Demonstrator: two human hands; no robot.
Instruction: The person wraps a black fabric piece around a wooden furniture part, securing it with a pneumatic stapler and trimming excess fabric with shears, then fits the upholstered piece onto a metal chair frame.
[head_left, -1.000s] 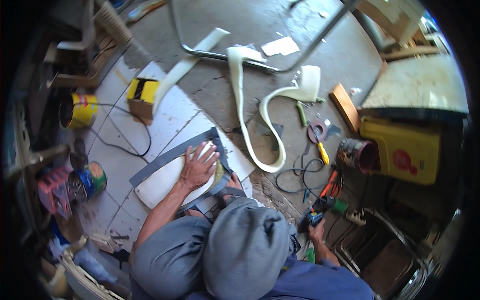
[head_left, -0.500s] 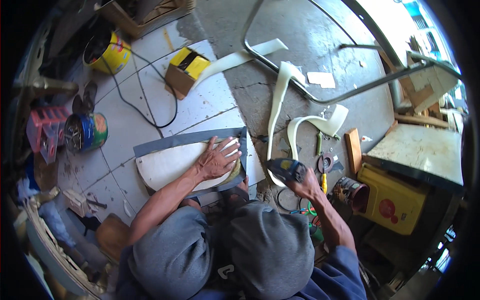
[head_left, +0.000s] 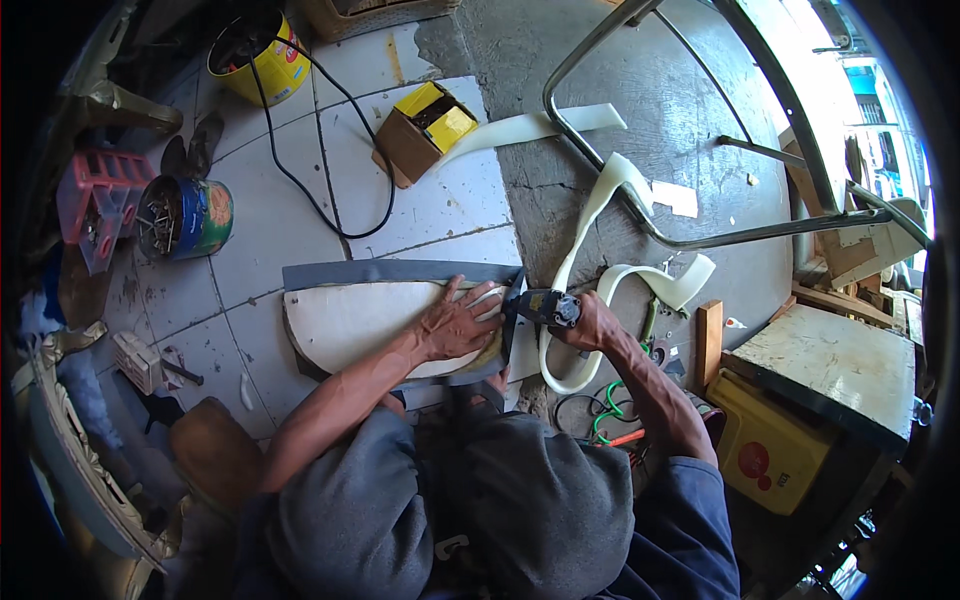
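A white, rounded panel lies on the floor in front of me, bordered by dark grey sheet material. My left hand rests flat near its right end, fingers spread over the surface. In my right hand is a dark power tool with a yellow label; its exact kind is unclear. The tool's front end is at the panel's right edge, by the grey border, close to my left fingertips. Whether it touches the border I cannot tell.
Long white strips curl beside the tool. A bent metal tube frame stands at far right. Around me are a cardboard box, a yellow bucket with a black cable, a tin and a yellow container.
My right hand has brought the power tool left, from over the strips to the panel's right edge. My left hand stays on the panel. The view has shifted somewhat.
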